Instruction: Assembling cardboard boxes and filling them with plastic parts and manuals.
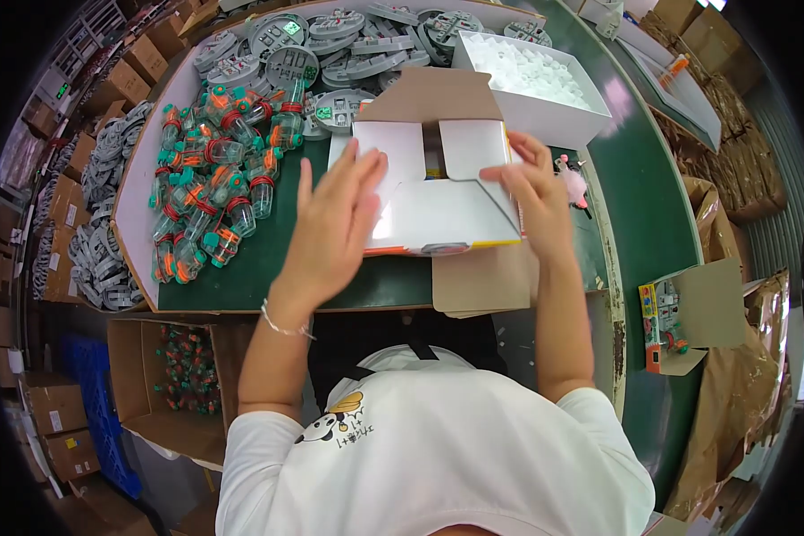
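Note:
A cardboard box [397,214] with a white inside and a printed orange-and-yellow edge stands in front of me on the green table. Its white side flaps are folded inward, leaving a narrow gap between them, and a brown flap [429,96] stands up at the far side. My left hand [335,210] lies over the box's left side, fingers stretched out and held near the flap. At the right edge, my right hand [538,192] has its thumb over the flap and its fingers along the outer side. What lies inside the box is mostly hidden.
Clear bottles with green and orange parts [210,179] are heaped at the left, grey round plastic parts [357,45] at the back. A white box [545,121] holds small white pieces. A pink toy [573,183] lies right; an open packed box [670,326] stands farther right.

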Tool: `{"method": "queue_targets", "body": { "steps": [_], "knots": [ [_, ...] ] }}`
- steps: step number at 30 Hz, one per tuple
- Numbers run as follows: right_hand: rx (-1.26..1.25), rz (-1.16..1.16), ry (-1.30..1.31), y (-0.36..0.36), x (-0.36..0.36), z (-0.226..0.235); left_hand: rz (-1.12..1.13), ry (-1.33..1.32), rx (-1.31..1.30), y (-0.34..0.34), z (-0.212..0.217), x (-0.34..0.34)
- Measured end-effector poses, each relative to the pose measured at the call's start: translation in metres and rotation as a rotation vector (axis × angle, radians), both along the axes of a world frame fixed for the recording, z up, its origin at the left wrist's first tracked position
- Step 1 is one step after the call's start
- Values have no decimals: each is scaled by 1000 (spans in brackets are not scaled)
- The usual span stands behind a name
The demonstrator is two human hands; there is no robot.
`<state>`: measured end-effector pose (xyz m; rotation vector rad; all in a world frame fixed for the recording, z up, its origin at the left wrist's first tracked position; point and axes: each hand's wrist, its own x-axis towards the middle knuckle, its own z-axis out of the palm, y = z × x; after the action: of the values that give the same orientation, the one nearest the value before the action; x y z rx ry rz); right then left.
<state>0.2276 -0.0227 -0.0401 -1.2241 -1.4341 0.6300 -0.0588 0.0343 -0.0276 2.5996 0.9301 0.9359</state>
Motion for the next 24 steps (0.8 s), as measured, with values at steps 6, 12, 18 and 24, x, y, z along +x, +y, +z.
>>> {"method": "queue_targets", "body": {
  "steps": [6,12,18,24],
  "knots": [
    [-244,242,-23,35,25,34,-235,-259,-261,58,18,-1],
    [-195,318,-425,43,22,65,-474,-68,-221,82,41,5],
    [-34,176,-622,52,6,49,-444,258,-120,80,48,8],
    [121,-100,-870,41,-36,39,-386,234,23,70,46,19]
  ]
}}
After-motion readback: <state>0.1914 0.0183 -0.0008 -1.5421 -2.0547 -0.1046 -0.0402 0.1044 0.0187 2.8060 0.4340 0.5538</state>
